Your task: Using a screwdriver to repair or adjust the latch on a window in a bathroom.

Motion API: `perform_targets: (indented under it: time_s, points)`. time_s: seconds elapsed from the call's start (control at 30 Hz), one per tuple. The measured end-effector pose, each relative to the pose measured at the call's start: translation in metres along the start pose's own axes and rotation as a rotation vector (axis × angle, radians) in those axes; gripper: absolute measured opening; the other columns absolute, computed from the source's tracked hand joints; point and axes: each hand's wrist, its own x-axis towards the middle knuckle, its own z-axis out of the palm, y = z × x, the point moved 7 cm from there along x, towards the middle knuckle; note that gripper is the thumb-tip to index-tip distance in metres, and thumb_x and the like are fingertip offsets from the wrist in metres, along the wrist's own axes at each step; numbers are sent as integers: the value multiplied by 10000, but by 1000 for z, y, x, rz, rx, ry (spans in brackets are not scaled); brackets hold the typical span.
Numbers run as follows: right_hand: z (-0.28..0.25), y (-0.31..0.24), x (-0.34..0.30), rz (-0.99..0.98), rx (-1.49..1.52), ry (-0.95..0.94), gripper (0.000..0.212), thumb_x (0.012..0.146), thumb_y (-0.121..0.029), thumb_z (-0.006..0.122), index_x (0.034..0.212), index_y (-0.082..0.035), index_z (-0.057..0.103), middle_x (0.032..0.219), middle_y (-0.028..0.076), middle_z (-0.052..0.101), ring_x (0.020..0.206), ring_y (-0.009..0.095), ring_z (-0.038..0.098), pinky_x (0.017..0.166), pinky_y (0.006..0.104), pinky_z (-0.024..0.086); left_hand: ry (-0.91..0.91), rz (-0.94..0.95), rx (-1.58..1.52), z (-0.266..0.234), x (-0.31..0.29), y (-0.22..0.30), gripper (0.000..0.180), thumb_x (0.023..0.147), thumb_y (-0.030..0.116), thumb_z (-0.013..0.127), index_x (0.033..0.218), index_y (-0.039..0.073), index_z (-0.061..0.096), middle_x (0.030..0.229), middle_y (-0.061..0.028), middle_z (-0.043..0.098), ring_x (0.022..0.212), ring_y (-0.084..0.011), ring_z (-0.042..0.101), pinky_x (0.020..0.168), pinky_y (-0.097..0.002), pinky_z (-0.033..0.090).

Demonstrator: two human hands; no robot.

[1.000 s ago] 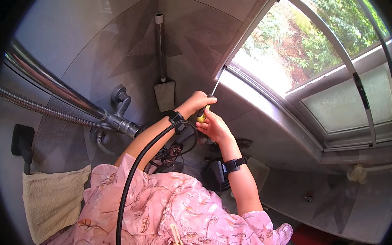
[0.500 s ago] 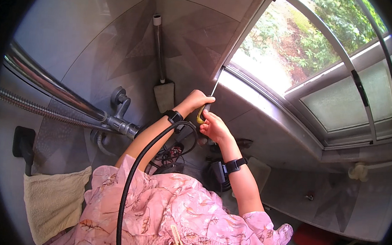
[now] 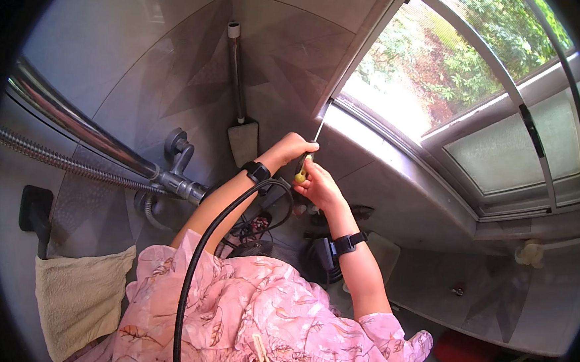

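Observation:
A screwdriver (image 3: 300,176) with a black and yellow handle points up toward the lower left corner of the window frame (image 3: 379,128). Its thin, pale shaft runs from my hands to that corner, and the glare hides what the tip meets. My left hand (image 3: 293,148) is closed around the upper handle, thumb close to the shaft. Just below it, the fingers of my right hand (image 3: 321,188) pinch the yellow end of the handle. A dark strap circles each of my forearms.
A chrome shower pipe (image 3: 87,125) and hose (image 3: 71,168) cross on the left. A cream towel (image 3: 83,301) hangs below. A long-handled flat tool (image 3: 242,143) leans in the corner. A black cable (image 3: 199,255) loops past my left arm. The tiled sill (image 3: 397,167) juts out under the window.
My right fingers have shifted on the handle, which has turned so more of its yellow end shows. My left hand stays where it was.

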Motion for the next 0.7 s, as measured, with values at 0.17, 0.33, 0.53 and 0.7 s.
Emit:
perform_targets:
  time_s: [0.17,0.33,0.53,0.7]
  points:
    - [15,-5,-12,65,139,-74,314,871,-370,547,1030,-105,489,812,26,593,709,185,613,663,303,490,-7,-92,-376,10,-4,-8,348,802,392,590,756,51,640,678,-17,559,595,-94,493,496,-246,354]
    - [-8,-8,-2,12,-129,29,289,891,-334,517,1056,-99,494,860,56,609,753,195,615,681,309,495,-12,-79,-40,7,1,6,346,830,393,564,799,59,647,710,-32,598,597,-114,530,531,-229,370]
    - [20,-11,-16,64,97,-91,289,889,-336,524,1035,-89,488,853,56,606,721,174,612,659,295,501,-70,-54,-386,15,14,-21,344,821,366,572,745,37,637,660,-19,583,557,-96,513,455,-242,352]
    - [-9,-12,0,-70,-169,62,278,895,-327,514,1032,-86,492,873,59,603,738,176,616,681,298,506,-59,-104,-170,5,11,-9,320,813,337,587,733,30,634,662,-7,571,561,-87,498,456,-246,351]
